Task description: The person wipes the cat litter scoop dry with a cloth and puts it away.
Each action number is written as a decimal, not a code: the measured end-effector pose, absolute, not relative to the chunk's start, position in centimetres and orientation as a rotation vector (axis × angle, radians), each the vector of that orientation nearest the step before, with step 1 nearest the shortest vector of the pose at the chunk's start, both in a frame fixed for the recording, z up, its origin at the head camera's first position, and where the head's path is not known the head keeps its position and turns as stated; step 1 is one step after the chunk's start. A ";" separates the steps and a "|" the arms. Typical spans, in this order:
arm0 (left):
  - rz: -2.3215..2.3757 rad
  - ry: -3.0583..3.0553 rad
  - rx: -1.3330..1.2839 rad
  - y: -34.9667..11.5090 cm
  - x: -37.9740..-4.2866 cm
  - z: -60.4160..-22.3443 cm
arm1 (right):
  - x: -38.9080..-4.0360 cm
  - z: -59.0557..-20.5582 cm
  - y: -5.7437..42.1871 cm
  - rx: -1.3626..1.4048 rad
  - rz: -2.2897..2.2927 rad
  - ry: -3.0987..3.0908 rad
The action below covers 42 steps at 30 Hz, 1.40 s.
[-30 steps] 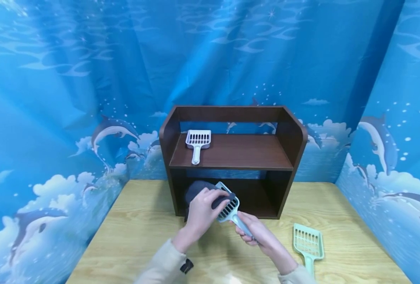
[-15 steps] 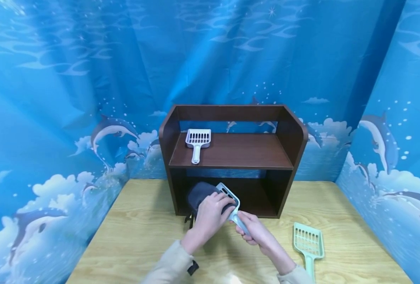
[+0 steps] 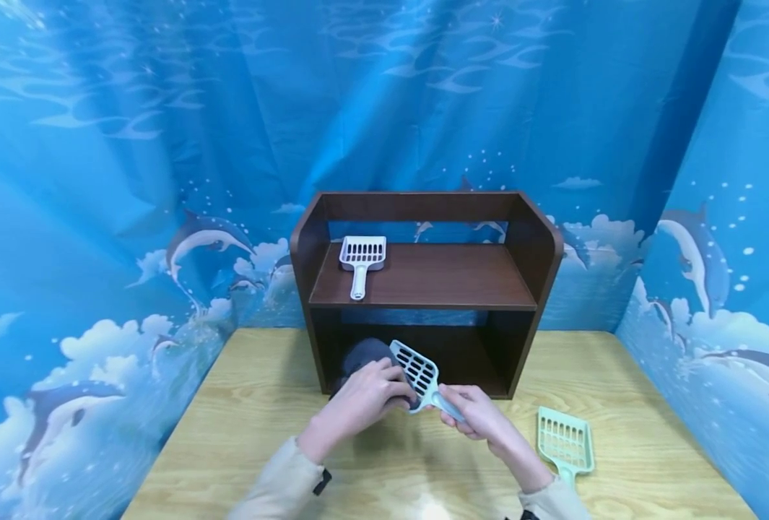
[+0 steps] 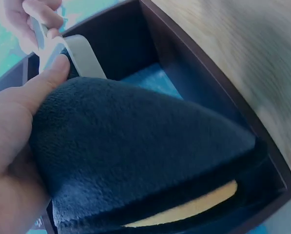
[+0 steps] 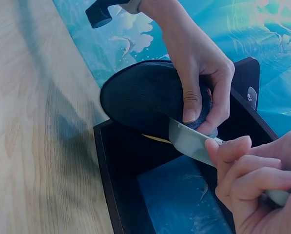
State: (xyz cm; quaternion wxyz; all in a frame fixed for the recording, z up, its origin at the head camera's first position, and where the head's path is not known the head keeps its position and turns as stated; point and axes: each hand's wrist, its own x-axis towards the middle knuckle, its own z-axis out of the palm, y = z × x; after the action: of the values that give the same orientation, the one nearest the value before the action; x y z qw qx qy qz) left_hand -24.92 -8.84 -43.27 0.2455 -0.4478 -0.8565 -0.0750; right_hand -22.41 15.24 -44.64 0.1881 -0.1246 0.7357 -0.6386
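Note:
My right hand (image 3: pixel 478 415) grips the handle of a pale blue slotted litter scoop (image 3: pixel 416 367), its head tilted up to the left. My left hand (image 3: pixel 365 393) holds a dark navy plush cloth (image 4: pixel 135 141) against the scoop's head. In the left wrist view the cloth spreads wide, with a yellowish strip showing along its lower fold. My left thumb lies over the cloth at the scoop's rim. From the right wrist, the cloth (image 5: pixel 145 97) looks rounded and covers part of the scoop (image 5: pixel 191 144). What lies inside the cloth is hidden.
A dark brown two-tier shelf (image 3: pixel 423 278) stands behind the hands. On its upper board lies a white litter scoop (image 3: pixel 361 263). A mint green litter scoop (image 3: pixel 565 444) rests on the wooden table (image 3: pixel 228 433) at the right. Blue dolphin-print curtains hang behind.
My left hand with the cloth went right along the scoop's head, then back down and left, baring more slots. The scoop has tilted slightly; my right hand keeps its grip.

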 end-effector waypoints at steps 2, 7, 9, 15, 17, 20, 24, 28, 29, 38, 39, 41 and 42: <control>-0.176 -2.331 -1.215 -9.2 -25.0 -43.2 | -22.3 -44.6 15.2 -0.353 -1.795 2.081; -0.193 -2.361 -1.136 -10.0 -25.4 -42.9 | -22.1 -44.4 15.2 -0.369 -1.797 2.101; -0.226 -2.354 -1.113 -10.3 -25.5 -42.8 | -22.1 -44.3 15.4 -0.375 -1.799 2.100; -0.366 -2.288 -0.964 -10.6 -26.0 -42.6 | -22.1 -44.2 15.6 -0.366 -1.794 2.100; -0.440 -2.286 -0.869 -10.3 -26.0 -42.5 | -22.1 -44.3 15.5 -0.361 -1.800 2.089; -0.552 -2.266 -0.736 -9.3 -25.7 -42.1 | -22.0 -44.4 15.3 -0.343 -1.824 2.073; -0.609 -2.198 -0.697 -7.4 -25.1 -41.8 | -22.1 -44.4 14.8 -0.309 -1.875 2.073; -0.572 -2.161 -0.764 -5.4 -24.5 -42.2 | -22.1 -44.3 14.2 -0.312 -1.898 2.087; -0.563 -2.160 -0.767 -5.0 -24.4 -42.3 | -22.1 -44.2 14.1 -0.311 -1.896 2.091; -0.616 -2.221 -0.709 -3.6 -24.4 -43.3 | -21.8 -44.3 13.5 -0.268 -1.874 2.162; -0.620 -2.221 -0.713 -3.6 -24.5 -43.4 | -21.7 -44.3 13.5 -0.268 -1.869 2.170; -0.621 -2.209 -0.720 -3.7 -24.7 -43.6 | -21.6 -44.4 13.5 -0.271 -1.862 2.180; -0.621 -2.201 -0.720 -3.7 -24.8 -43.7 | -21.5 -44.4 13.4 -0.275 -1.859 2.185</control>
State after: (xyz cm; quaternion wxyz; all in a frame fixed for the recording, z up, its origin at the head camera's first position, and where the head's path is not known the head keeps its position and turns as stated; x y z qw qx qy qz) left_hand -24.82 -3.72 -43.72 0.3635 -0.2800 -0.8552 -0.2412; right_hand -21.50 13.44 -44.38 0.1293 -0.0946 0.7517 -0.6397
